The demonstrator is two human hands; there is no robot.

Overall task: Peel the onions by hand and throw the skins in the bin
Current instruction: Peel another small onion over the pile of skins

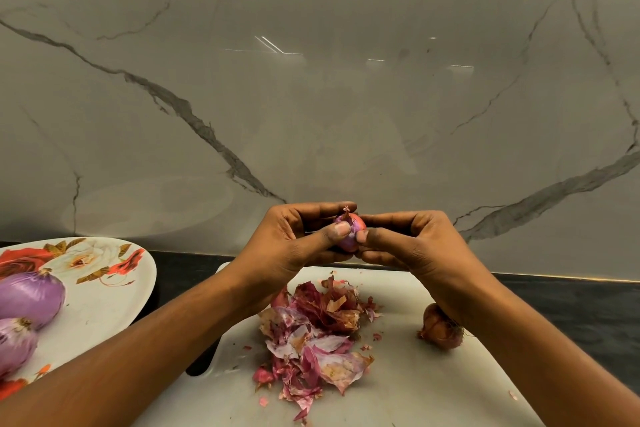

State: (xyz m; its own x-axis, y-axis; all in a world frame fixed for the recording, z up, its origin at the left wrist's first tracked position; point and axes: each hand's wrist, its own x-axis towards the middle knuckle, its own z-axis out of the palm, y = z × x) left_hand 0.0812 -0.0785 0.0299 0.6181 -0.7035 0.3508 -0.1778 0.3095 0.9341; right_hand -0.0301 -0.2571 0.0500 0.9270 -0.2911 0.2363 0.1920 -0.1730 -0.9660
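Observation:
A small red onion [350, 231] is held up above the white cutting board [415, 374], between both hands. My left hand [294, 243] curls round it from the left, thumb pressed on its front. My right hand [408, 243] grips it from the right, thumb tip at its skin. A bit of loose skin sticks up at its top. A pile of red and purple onion skins [315, 336] lies on the board below. An unpeeled brown onion [440, 326] sits on the board under my right wrist.
A flowered plate [104, 291] at the left holds two peeled purple onions [29, 298] [14, 343]. Behind the board run a dark counter [571, 305] and a marble wall [311, 80]. No bin is in view.

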